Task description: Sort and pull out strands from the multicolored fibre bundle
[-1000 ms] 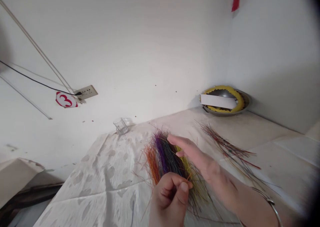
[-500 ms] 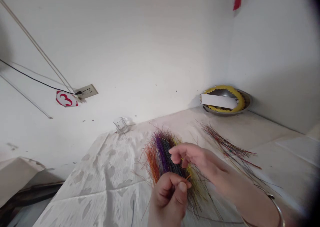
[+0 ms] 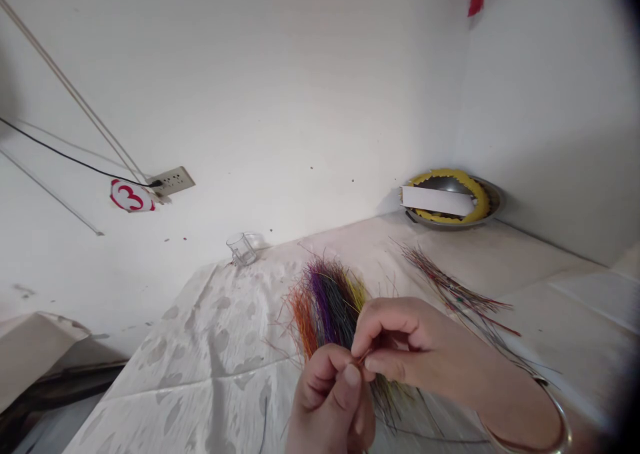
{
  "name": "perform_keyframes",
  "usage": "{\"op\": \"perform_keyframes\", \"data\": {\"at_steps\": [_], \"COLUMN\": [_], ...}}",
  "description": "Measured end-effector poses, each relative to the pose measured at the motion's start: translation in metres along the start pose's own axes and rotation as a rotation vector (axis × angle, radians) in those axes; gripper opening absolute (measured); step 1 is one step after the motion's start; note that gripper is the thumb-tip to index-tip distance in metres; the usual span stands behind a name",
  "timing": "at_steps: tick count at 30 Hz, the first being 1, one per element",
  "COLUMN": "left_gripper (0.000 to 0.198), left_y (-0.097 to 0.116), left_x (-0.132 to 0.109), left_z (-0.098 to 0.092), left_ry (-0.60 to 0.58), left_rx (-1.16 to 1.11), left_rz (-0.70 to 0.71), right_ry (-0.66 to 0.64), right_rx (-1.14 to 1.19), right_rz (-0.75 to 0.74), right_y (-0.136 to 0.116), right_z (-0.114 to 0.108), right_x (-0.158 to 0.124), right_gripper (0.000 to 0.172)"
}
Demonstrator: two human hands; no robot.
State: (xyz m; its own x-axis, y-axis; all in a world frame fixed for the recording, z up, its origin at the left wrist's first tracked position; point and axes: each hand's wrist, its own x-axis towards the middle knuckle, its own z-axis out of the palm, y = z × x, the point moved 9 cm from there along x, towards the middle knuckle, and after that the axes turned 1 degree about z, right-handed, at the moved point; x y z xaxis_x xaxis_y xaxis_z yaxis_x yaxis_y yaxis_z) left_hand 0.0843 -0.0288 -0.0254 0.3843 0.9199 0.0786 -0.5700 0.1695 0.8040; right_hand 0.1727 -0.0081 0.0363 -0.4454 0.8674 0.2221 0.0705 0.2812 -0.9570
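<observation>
The left hand [image 3: 327,401] sits low in the head view, fingers curled and thumb pressed up against them, clamped on the lower part of a bundle of dyed strands [image 3: 330,311]. The right hand [image 3: 415,347] comes in from the right, its thumb and forefinger closed together in a pinch on thin strands just beside the left thumb, so the two hands nearly touch. A thin metal bangle [image 3: 563,431] circles the right wrist.

The bundle is gripped between both hands, and its thin, stiff strands fan upward and away from them in orange, purple, near-black and yellow, with loose ends hanging below. It is held just over the surface [image 3: 175,374], which is covered by a white cloth [image 3: 215,347] with grey leaf-like marks.

To the right of the right hand, a loose spread of thin multicoloured strands [image 3: 460,301] lies on the cloth. Beyond the bundle, a small clear glass cup [image 3: 241,249] stands by the wall. Further right, against the corner, sits a metal dish [image 3: 453,199] with a yellow scalloped ring [image 3: 475,197] and a white paper strip [image 3: 437,201] across it.

Up and left of the hands, a white octagonal tag [image 3: 131,196] bears a red "3", just beside a wall socket [image 3: 173,181] with a black cable [image 3: 75,161] running to it.
</observation>
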Motion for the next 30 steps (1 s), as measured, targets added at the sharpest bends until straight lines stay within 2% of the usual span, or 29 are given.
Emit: {"op": "perform_keyframes", "data": {"at_steps": [4,13,18,24,30], "left_gripper": [0.015,0.017,0.017,0.025,0.031], "left_y": [0.001,0.001,-0.008,-0.017,-0.028], "left_x": [-0.001,0.002,0.002,0.004,0.001], "left_z": [0.000,0.000,-0.002,-0.013,-0.030], "left_ry": [0.013,0.033,0.028,0.143,0.279], "left_rx": [0.015,0.020,0.055,0.137,0.088], "left_rz": [-0.004,-0.027,-0.092,-0.127,-0.154], "right_ry": [0.004,-0.020,0.106,0.275,0.231], "right_rx": [0.037,0.059,-0.068,-0.043,-0.064], "right_rz": [-0.066,-0.083,-0.103,-0.106,-0.013], "right_y": [-0.002,-0.004,-0.008,-0.003,0.013], "right_z": [0.000,0.005,-0.010,-0.034,-0.034], "right_x": [0.001,0.003,0.001,-0.001,0.006], "right_gripper": [0.012,0.009,0.016,0.016,0.015]}}
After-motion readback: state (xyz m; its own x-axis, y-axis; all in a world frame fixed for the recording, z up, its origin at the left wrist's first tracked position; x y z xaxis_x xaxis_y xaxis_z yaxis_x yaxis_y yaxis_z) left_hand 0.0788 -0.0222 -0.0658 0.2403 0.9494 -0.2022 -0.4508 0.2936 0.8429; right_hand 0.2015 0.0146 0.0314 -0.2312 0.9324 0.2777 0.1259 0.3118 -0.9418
